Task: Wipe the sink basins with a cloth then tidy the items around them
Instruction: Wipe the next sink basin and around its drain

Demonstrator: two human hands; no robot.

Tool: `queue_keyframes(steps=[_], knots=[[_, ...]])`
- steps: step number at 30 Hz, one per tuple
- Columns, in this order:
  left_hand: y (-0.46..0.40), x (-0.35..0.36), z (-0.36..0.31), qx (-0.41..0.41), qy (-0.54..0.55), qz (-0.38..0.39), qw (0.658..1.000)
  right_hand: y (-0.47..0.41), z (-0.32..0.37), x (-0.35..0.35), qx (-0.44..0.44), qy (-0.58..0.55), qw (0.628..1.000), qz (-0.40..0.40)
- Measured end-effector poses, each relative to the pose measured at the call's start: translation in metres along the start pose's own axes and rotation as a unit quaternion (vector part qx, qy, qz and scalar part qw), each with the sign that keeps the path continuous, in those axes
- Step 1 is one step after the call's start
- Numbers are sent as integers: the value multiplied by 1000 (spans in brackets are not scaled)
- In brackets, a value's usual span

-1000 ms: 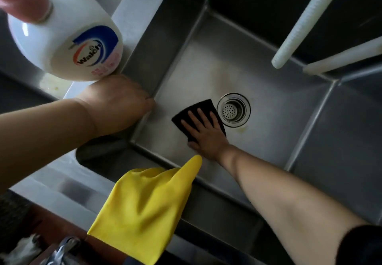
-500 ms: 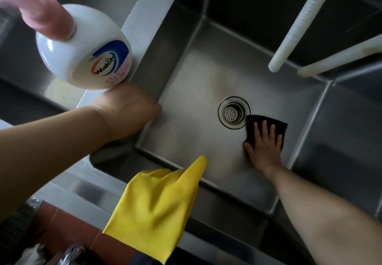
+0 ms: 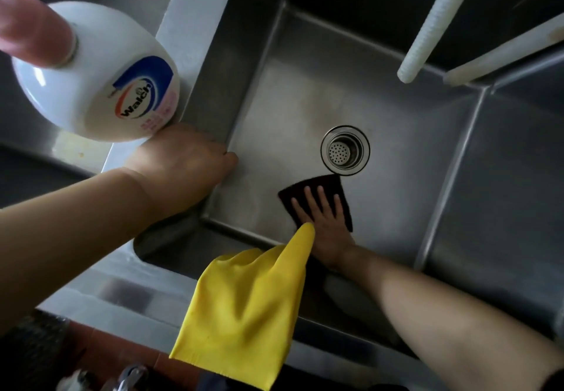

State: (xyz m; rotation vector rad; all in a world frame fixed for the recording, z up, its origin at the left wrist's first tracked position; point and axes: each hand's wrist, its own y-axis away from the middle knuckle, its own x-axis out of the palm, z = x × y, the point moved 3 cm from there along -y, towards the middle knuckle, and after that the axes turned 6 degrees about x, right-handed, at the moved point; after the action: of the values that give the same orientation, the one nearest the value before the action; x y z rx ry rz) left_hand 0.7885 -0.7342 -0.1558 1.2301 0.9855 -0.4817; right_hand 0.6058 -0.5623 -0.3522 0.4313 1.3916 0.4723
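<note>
The right hand lay flat w/ fingers straight and spread, pressing a dark, roughly square wiping cloth onto the floor of the stainless-steel sink basin. The cloth sat just near of the round metal drain strainer, its far edge about touching the strainer's rim. Flat palm prob. meant even pressure for scrubbing the basin floor, not a grip.

The left hand rested on the basin's left rim, fingers curled over the edge into the basin, holding nothing else; likely bracing the body while leaning in.

A white round plastic bottle w/ blue-red "Walch" label and pink cap stood on the steel divider ledge left of the basin, touching or just beside the left hand. A yellow rubber glove hung draped over the near rim, fingertip overlapping the right hand in view. Two white ribbed hoses hung in from the far right.

Basin steel was dull, w/ faint brownish staining far of the drain. Another basin lay to the right, a stained tray-like area to the far left. Reddish floor below, dim light.
</note>
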Motion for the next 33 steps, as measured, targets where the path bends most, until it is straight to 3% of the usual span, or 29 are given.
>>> queue_keyframes(steps=[6,9,13,17,21,25,30,33], knots=[[1,0,-1,20,-19,-51,998,-22,35,-2,-143,47,988,46],[0,-1,-4,5,-33,-13,999,-8,30,-1,-179,84,980,32],[-5,-5,-10,-10,-65,40,997,16,9,2,-164,86,982,37],[-15,-1,-13,-6,-93,41,995,34,-24,6,-156,97,981,60],[-40,-4,-34,0,-63,47,997,55,-67,1,1,54,996,69],[-70,3,-52,19,-64,35,997,68,-109,-4,179,18,972,155],[-87,16,-60,33,-68,19,997,78,-125,1,389,-105,900,167],[-86,21,-58,24,-57,26,998,71,-95,-3,495,-217,825,164]])
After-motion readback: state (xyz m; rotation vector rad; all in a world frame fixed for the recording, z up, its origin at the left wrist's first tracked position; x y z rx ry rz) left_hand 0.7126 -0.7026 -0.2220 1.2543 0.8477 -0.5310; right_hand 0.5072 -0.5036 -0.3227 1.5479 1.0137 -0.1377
